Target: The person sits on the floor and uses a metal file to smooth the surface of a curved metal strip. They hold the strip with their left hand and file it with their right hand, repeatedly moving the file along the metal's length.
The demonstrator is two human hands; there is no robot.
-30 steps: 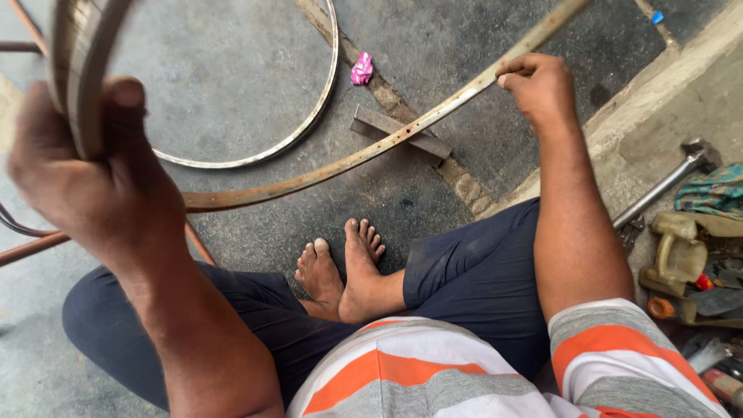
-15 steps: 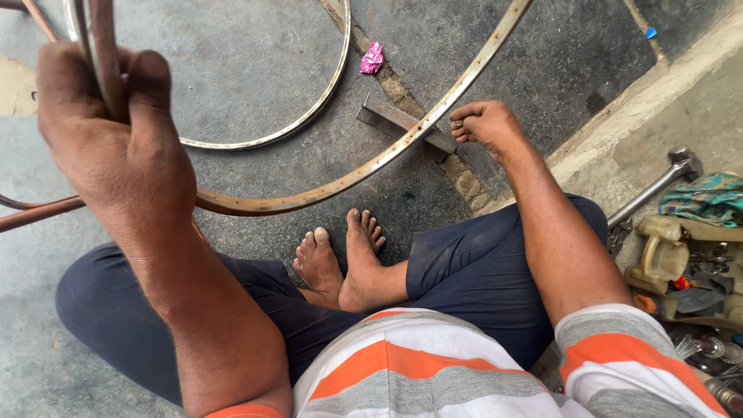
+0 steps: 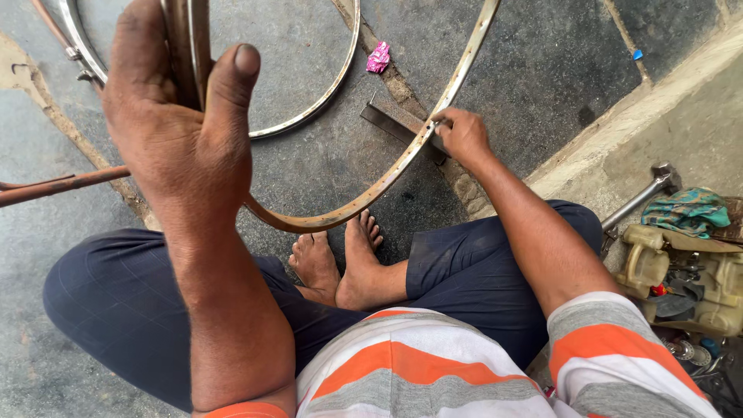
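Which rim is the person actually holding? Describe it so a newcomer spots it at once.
Start at the grey concrete floor in front of the seated person's bare feet. A tan, rust-stained metal rim arcs above them, gripped by the left hand and touched by the right hand. Unlike the shinier silver rim lying flat behind it, this one is raised and dull.

The bicycle wheel rim is a thin, tarnished metal hoop with small spoke holes along its inner face. It stands tilted off the concrete floor, its lower arc curving just above the bare feet, one side rising toward the top left, the other toward the top edge
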